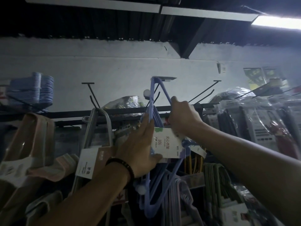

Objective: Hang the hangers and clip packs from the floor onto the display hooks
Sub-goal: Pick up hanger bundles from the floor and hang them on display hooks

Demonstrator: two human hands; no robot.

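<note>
A bundle of lavender-blue plastic hangers [153,95] with a white paper label [167,144] is raised against the dark display hooks. Its top corner sits at the hook [156,88] in the middle of the wall rail. My left hand [140,149] grips the bundle at the label, thumb under the card and fingers along the left bar. My right hand [182,118] is curled round the bundle's right bar, higher up by the rail. The lower end of the bundle hangs down between my forearms.
Bare black hooks [91,93] [205,92] stick out left and right of the middle one. A grey hanger pack [97,128] with a card hangs to the left, blue hangers [40,88] far left, bagged goods [244,115] right, and more hangers [211,185] below.
</note>
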